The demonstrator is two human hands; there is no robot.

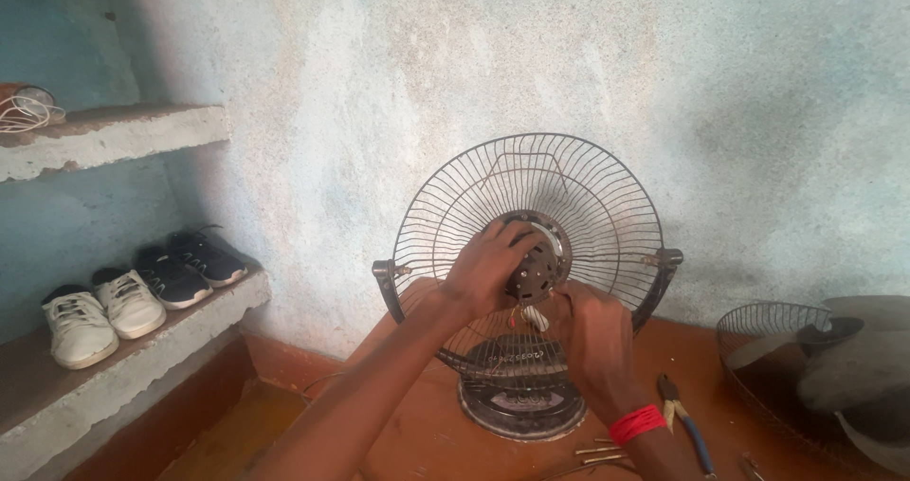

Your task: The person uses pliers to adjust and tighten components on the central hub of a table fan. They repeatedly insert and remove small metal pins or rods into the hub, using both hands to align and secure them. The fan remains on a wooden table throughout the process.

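The left hand [488,268] curls over the round motor hub [538,263] at the middle of the fan, fingers bent and wrapped against the hub's left and upper edge, gripping it. The right hand [595,334] sits just below and to the right of the hub, its fingers drawn together and reaching up under the motor; they seem to pinch something small there, near the red and white wires [527,316] that hang beneath the hub, but whether they close on a wire or a fastener cannot be told. A red band [637,423] circles the right wrist.

The hub belongs to a table fan [526,282] with its blades off, standing upright on a dark round base [521,407]. Behind the hub spreads the rear wire guard [531,187], a rusty round cage held between two side brackets. Both hands work in front of this guard, at its centre.

The fan stands on a reddish-brown floor [427,443] close to a pale blue plastered wall [379,83]. Right of the fan's base lie pliers [684,417] with blue handles, and in front of the base a few thin metal rods [599,453]. Further right of the fan rests a second wire guard [773,348] with grey fan blades [858,358] on it. Well to the left of the fan, a low concrete ledge [142,348] carries a white pair of shoes [100,315] and a dark pair of shoes [190,265]. Above it, an upper shelf [123,132] holds a coil of white cord [27,111].
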